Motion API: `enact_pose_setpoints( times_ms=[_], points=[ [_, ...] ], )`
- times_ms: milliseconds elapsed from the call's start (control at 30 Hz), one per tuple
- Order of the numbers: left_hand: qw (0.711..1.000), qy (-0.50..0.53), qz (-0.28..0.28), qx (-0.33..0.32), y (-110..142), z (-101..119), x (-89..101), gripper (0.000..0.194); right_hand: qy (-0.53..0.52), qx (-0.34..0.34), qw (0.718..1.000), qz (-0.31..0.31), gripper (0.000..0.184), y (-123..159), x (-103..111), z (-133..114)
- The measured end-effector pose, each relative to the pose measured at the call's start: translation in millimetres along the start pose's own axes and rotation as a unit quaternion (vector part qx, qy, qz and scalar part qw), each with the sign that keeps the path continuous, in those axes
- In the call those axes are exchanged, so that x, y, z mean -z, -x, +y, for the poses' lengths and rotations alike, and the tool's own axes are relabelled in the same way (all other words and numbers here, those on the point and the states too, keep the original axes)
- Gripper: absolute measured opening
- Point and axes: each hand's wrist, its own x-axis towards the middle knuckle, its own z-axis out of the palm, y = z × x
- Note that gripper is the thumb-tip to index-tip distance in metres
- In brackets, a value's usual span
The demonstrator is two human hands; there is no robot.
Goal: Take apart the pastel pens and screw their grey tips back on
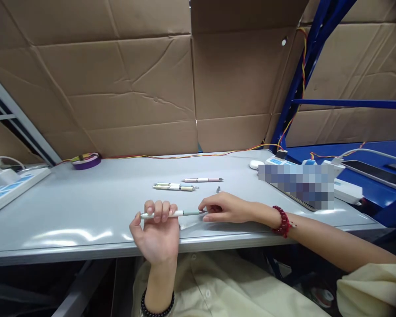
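Near the table's front edge, a pale green and white pen [188, 213] lies level across my left hand [159, 229]. The fingers of that hand are curled round its barrel, palm up, with the thumb at its left end. My right hand [222, 208] pinches at the pen's right tip between thumb and fingers; whether a small part is held there is hidden. Behind the hands lie a pale yellow and white group of pens [174, 187] side by side and a pink and white pen [203, 180]. A small dark metallic piece [218, 189] sits just beyond my right hand.
A roll of purple tape [86, 162] rests at the back left. Power strips stand on the left [15, 189] and right, beside a blurred flat object [297, 185]. Red and yellow wires run along the rear edge before a cardboard wall [135, 88]. A blue frame [297, 88] rises at right.
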Motion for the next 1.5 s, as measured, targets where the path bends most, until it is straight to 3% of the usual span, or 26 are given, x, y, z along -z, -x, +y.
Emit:
enact_pose_setpoints(
  times_ms=[167,233,400,500,533,600,733,767,833,900,967,1100,1300,1500],
  points=[
    [0.998,-0.041,-0.028,-0.023,1.2,-2.4,0.6,0.024,0.019,0.028,0.999,0.011,0.028,-0.2,-5.7,3.6],
    [0.997,-0.059,-0.034,-0.024,0.6,-3.0,0.9,0.03,0.021,0.051,0.997,0.044,0.027,-0.4,-6.4,5.8],
    [0.982,-0.179,-0.04,-0.044,-3.4,-6.5,3.0,0.036,0.035,0.058,0.97,0.234,0.032,-0.9,5.2,18.6],
    [0.938,-0.337,-0.073,-0.042,-6.6,-8.3,1.2,0.029,0.036,0.028,0.943,0.329,0.033,0.1,18.0,29.8],
    [0.909,-0.405,-0.092,-0.035,-8.4,-7.6,-1.0,0.026,0.034,0.015,0.934,0.355,0.034,0.5,21.9,33.8],
    [0.822,-0.551,-0.136,-0.048,-14.3,-3.3,-7.9,0.027,0.025,-0.014,0.918,0.396,0.034,1.3,28.2,42.2],
    [0.598,-0.747,-0.209,-0.201,-36.6,13.8,-24.0,0.036,-0.003,-0.078,0.893,0.444,0.035,1.1,34.2,59.2],
    [0.553,-0.772,-0.233,-0.211,-43.4,18.0,-25.5,0.037,-0.005,-0.094,0.89,0.445,0.036,0.7,34.6,63.2],
    [0.47,-0.821,-0.269,-0.179,-55.9,24.6,-22.3,0.037,0.0,-0.129,0.896,0.425,0.035,-0.1,34.5,71.1],
    [0.38,-0.875,-0.282,-0.106,-64.8,28.1,-11.9,0.04,0.006,-0.158,0.912,0.378,0.032,-1.2,33.0,78.4],
    [0.314,-0.907,-0.277,-0.041,-69.5,29.7,0.9,0.044,0.025,-0.178,0.932,0.316,0.027,-2.4,30.7,84.7],
    [0.287,-0.921,-0.261,-0.019,-70.7,31.0,15.3,0.048,0.069,-0.193,0.95,0.236,0.022,-3.9,26.2,90.8],
    [0.27,-0.923,-0.273,-0.002,-61.6,33.3,18.9,0.049,0.096,-0.207,0.947,0.228,0.025,-2.8,25.8,86.6],
    [0.267,-0.922,-0.28,-0.011,-47.9,45.1,28.5,0.047,0.093,-0.156,0.95,0.254,0.022,-1.5,26.1,65.9]
  ],
)
